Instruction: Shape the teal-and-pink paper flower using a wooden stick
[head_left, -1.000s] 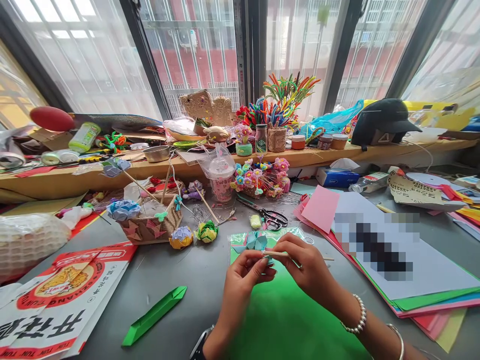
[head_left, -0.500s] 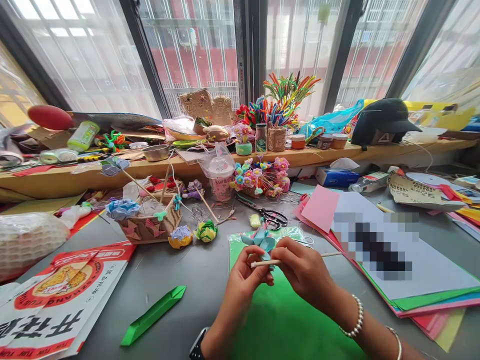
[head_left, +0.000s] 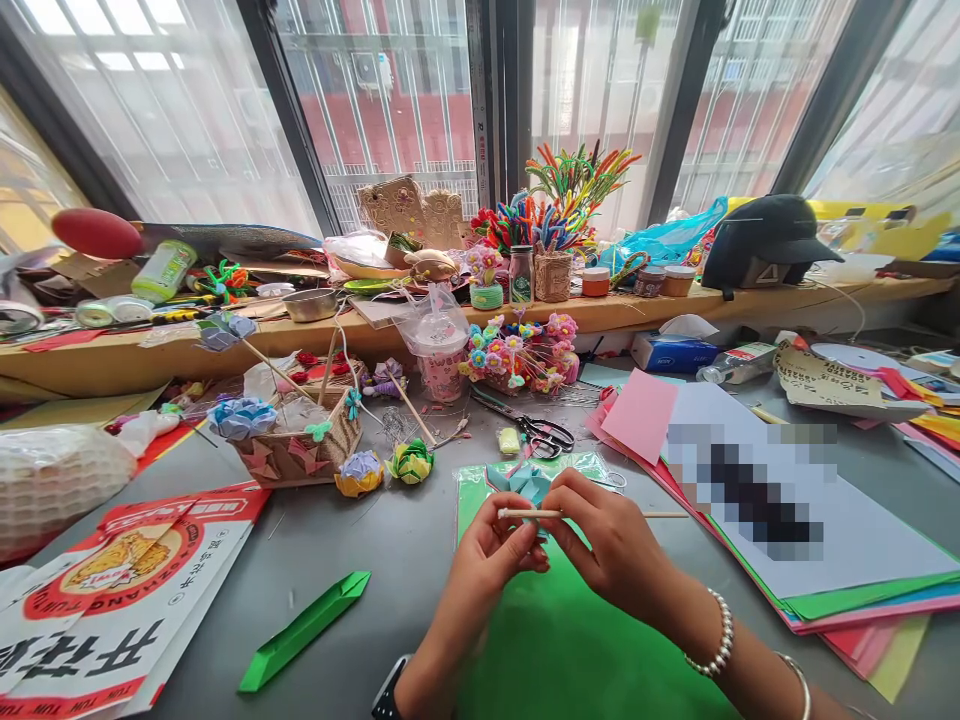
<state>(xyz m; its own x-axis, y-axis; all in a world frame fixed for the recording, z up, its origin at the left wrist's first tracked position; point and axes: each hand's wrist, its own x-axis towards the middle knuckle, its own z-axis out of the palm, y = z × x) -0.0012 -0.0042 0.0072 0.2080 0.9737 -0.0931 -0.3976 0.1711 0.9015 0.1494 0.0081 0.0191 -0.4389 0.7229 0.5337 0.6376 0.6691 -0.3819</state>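
The right hand (head_left: 609,532) pinches a slim pale wooden stick (head_left: 529,514), newly levelled beside the left hand (head_left: 487,560). That grip pinches light-blue folded paper (head_left: 531,485).

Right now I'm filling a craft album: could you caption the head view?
Over a green sheet, the left hand holds folded blue paper and the right hand a stick.

pale-blue paper flower (head_left: 531,484) | folded, partly hidden | wooden stick (head_left: 527,514) | near-horizontal, across its front
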